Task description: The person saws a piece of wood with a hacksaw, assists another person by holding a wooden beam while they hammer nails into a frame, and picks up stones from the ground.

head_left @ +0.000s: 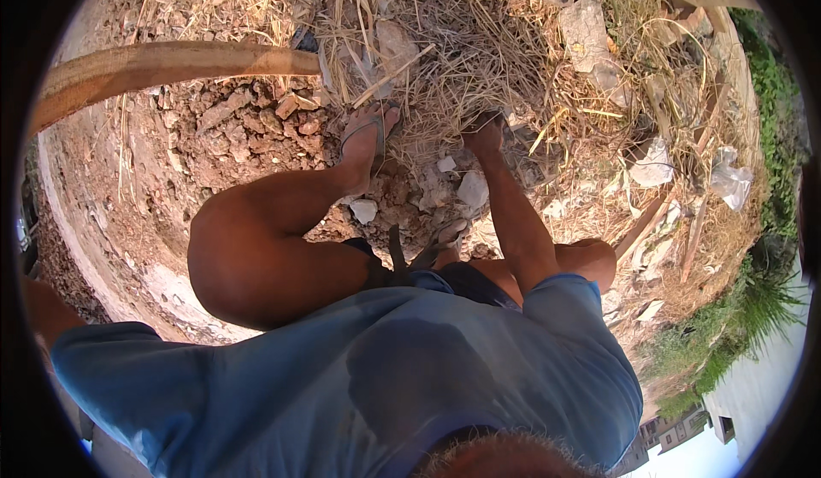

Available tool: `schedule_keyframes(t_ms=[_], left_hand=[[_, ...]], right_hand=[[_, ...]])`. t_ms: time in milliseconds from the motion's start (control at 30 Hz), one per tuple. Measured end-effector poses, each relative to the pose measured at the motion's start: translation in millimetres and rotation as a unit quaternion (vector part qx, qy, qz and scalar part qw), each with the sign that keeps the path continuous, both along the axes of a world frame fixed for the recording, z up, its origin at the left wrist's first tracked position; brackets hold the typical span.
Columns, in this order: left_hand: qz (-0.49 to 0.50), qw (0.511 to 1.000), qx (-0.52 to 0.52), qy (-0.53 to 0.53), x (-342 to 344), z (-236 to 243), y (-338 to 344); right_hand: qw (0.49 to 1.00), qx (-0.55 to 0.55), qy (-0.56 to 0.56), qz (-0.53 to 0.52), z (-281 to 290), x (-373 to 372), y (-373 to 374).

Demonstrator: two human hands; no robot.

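My right hand reaches down between my feet to the dry straw. It looks closed at the straw's near edge. Shadow and straw hide its fingertips, so whatever it grips cannot be made out. My left arm runs out at the left rim, and the left hand lies outside the picture. Just left of the right hand, my sandalled foot stands on the rubble. Pale stones lie beneath my right forearm.
A long curved-looking wooden beam comes in from the left above reddish broken rubble. Flat stone pieces and clear plastic scraps lie to the right. A thin stick rests in the straw. Green plants grow along the right edge.
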State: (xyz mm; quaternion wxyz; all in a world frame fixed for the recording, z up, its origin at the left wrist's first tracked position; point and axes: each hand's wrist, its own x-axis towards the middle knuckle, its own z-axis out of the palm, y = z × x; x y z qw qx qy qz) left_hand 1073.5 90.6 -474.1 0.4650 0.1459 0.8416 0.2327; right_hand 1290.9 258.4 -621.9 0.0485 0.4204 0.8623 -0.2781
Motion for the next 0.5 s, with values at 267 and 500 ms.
schedule_keyframes(t_ms=[267,500], left_hand=[[-0.064,0.998,0.003,-0.003,4.1,3.7,16.1],[-0.055,0.998,-0.025,0.015,-1.9,-0.1,-9.5]], right_hand=[[0.918,-0.104,-0.221,0.312,39.6,134.0,59.7],[0.966,-0.034,-0.246,0.078,132.8,74.1,40.4]])
